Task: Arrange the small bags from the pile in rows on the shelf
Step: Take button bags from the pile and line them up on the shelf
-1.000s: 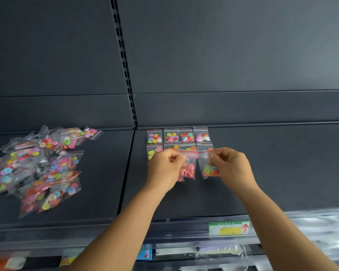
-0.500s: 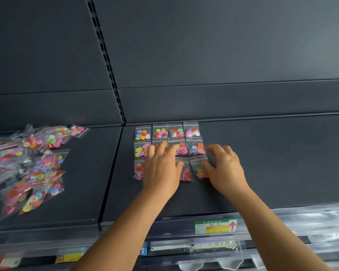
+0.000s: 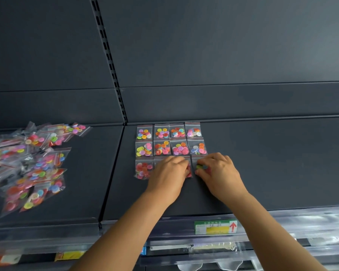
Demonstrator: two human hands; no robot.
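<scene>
On the shelf (image 3: 262,163), both hands press bags into row 3: the left hand (image 3: 169,178) flattens 1, the right hand (image 3: 218,173) pinches another. Sliding could nudge the 8 placed bags (image 3: 170,139) askew. The pile (image 3: 29,165) waits left.

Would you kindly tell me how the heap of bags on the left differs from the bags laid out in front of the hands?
The heap of clear button bags overlaps at mixed angles; the gridded clear button bags lie flat, squared, in rows. The heap sits on the left shelf panel, the grid on the right. Both hold colourful buttons.
</scene>
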